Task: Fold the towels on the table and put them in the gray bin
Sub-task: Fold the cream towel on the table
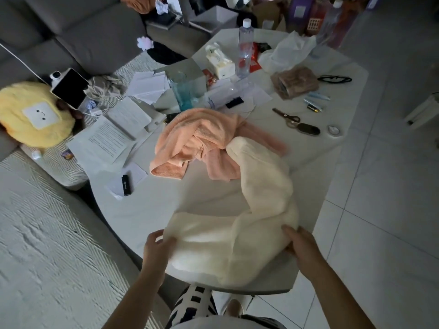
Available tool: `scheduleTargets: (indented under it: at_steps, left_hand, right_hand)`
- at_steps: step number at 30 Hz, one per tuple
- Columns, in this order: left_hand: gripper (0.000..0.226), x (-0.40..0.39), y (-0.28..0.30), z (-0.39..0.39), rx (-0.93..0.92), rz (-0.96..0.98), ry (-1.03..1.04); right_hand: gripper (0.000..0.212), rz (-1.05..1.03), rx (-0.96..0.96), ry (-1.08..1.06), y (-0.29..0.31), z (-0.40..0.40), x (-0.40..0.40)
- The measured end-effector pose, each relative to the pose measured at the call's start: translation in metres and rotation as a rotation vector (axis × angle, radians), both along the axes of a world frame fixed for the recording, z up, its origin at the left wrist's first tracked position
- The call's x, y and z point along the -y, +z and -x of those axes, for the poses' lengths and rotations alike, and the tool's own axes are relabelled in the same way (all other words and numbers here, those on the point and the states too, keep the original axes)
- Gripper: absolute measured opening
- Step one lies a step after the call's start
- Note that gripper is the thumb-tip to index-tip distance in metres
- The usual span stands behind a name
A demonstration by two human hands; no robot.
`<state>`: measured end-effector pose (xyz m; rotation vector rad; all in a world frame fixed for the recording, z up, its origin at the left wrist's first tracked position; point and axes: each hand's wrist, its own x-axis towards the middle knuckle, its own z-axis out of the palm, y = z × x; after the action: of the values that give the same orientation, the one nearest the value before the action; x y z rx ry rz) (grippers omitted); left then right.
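A cream towel (251,210) lies bunched along the near right part of the white table (142,210), curving from the middle to the front edge. My left hand (158,245) grips its near left corner. My right hand (300,245) holds its near right edge. Two crumpled towels sit behind it: an orange one (190,136) and a pink one (221,167), partly under the cream towel. A grey box-like container (187,72) stands further back on the table; I cannot tell if it is the bin.
Papers (107,138), a black stick (126,185), a glass (183,93), a water bottle (244,48), a tissue pack (219,60), scissors (286,117) and pens clutter the far table. A grey sofa (83,32) and yellow plush (33,115) lie left, tiled floor right.
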<state>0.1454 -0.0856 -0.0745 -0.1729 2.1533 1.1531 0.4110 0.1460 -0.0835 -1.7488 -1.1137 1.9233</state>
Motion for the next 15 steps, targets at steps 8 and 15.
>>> scheduleTargets:
  at_steps: [8,15]
  left_hand:
    - [0.045,-0.052,0.003,-0.061,-0.297,-0.029,-0.637]
    - [0.044,-0.117,0.005,-0.107,-0.520,0.193,-1.026]
  right_hand:
    - [0.014,-0.260,0.215,0.348,-0.005,0.027,0.045]
    - [0.010,-0.181,0.155,0.250,-0.008,0.008,0.038]
